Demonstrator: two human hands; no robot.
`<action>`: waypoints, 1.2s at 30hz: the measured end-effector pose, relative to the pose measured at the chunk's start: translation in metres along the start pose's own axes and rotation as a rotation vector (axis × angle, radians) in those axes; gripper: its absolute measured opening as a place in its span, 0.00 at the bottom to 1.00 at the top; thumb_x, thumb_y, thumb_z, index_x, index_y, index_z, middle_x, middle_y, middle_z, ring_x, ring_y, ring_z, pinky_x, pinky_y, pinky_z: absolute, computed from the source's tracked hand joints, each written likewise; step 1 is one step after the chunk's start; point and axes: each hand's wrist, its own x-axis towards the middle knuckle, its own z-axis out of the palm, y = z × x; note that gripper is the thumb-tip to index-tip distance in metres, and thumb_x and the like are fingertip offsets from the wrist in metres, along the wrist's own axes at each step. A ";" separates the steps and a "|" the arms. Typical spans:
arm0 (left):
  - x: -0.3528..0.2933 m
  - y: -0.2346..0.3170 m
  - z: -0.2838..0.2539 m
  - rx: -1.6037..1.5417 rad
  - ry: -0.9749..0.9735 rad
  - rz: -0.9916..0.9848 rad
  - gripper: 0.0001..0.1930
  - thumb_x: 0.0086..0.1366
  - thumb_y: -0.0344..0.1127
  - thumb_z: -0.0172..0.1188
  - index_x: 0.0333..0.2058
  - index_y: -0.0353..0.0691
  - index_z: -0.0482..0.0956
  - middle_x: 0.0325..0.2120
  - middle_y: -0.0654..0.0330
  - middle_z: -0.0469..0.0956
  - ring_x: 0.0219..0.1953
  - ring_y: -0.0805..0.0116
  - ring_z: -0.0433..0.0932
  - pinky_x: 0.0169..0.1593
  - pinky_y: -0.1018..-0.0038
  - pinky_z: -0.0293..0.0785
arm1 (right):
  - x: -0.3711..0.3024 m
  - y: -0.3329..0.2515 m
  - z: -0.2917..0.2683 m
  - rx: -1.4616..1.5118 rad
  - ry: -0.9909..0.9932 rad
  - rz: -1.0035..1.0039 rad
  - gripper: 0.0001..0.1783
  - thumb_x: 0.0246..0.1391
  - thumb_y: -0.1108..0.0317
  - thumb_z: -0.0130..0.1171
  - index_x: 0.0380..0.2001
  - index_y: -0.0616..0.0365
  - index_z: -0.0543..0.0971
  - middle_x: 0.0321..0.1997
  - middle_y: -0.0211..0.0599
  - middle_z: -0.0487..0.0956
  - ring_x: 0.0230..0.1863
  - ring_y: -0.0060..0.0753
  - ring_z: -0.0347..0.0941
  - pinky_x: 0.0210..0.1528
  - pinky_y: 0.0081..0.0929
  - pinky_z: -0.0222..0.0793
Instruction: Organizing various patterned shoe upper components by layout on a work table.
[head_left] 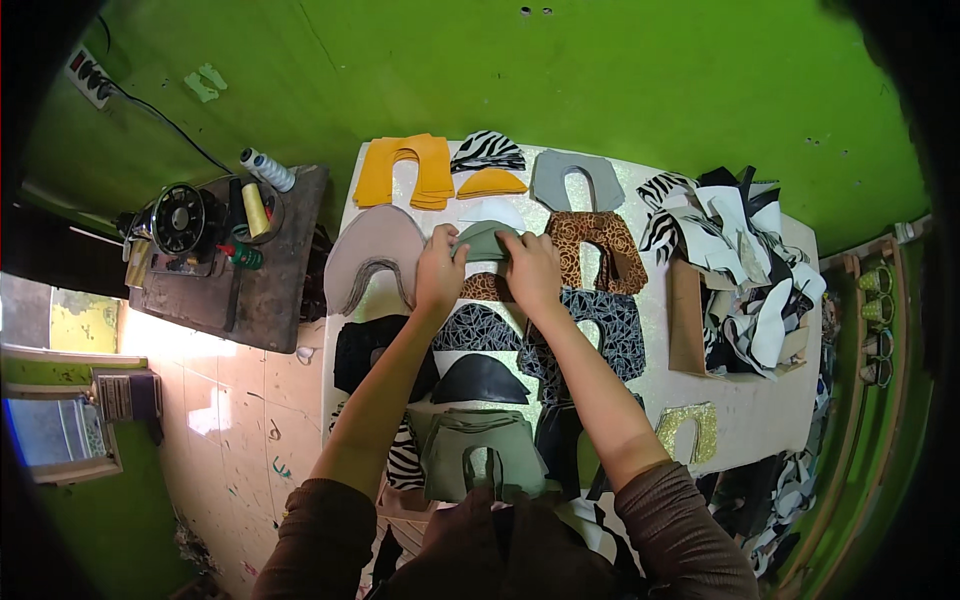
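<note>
My left hand (pixel 439 268) and my right hand (pixel 533 266) pinch the two sides of a small stack of dark green half-oval cut pieces (pixel 484 243). Just beyond lies a white half-oval piece (pixel 490 211), and brown patterned half-ovals (pixel 486 288) show between my wrists. A stack of beige U-shaped pieces (pixel 372 238) is left of my left hand. Brown patterned U-shaped pieces (pixel 622 262) lie right of my right hand. Nearer me are black-and-grey line-patterned half-ovals (pixel 476 328), a black half-oval stack (pixel 482 380) and grey-green U-shaped pieces (pixel 470 432).
Along the table's far side are yellow U-shaped pieces (pixel 428 172), zebra-striped half-ovals (pixel 488 150) and grey U-shaped pieces (pixel 603 180). A cardboard box (pixel 686 318) overflows with scraps at right, near a gold glitter piece (pixel 702 428). A sewing machine (pixel 180 220) stands left.
</note>
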 end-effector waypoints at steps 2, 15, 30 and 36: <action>0.002 0.004 0.005 0.047 0.012 0.082 0.12 0.57 0.29 0.56 0.40 0.37 0.69 0.35 0.50 0.72 0.35 0.53 0.74 0.37 0.64 0.70 | -0.002 0.005 0.003 -0.140 -0.024 -0.061 0.18 0.44 0.73 0.51 0.40 0.47 0.78 0.30 0.37 0.71 0.37 0.39 0.66 0.42 0.34 0.60; -0.008 0.029 0.009 0.537 -0.027 0.286 0.13 0.53 0.27 0.53 0.38 0.45 0.77 0.39 0.58 0.69 0.39 0.58 0.71 0.39 0.67 0.71 | -0.005 0.015 -0.005 -0.135 0.018 -0.037 0.18 0.48 0.69 0.48 0.43 0.41 0.78 0.43 0.42 0.68 0.49 0.43 0.61 0.51 0.37 0.56; -0.109 0.171 0.091 0.214 0.031 0.436 0.07 0.55 0.30 0.53 0.34 0.37 0.74 0.35 0.56 0.71 0.37 0.55 0.72 0.38 0.66 0.71 | -0.092 0.065 -0.163 0.335 0.081 0.083 0.15 0.50 0.75 0.51 0.43 0.59 0.74 0.41 0.42 0.70 0.44 0.46 0.67 0.46 0.36 0.64; -0.137 0.249 0.154 0.106 -0.037 0.515 0.08 0.56 0.29 0.53 0.35 0.37 0.74 0.35 0.55 0.72 0.36 0.54 0.74 0.36 0.67 0.71 | -0.116 0.136 -0.243 0.364 0.124 0.055 0.13 0.50 0.77 0.48 0.41 0.61 0.73 0.37 0.44 0.71 0.38 0.48 0.70 0.40 0.37 0.65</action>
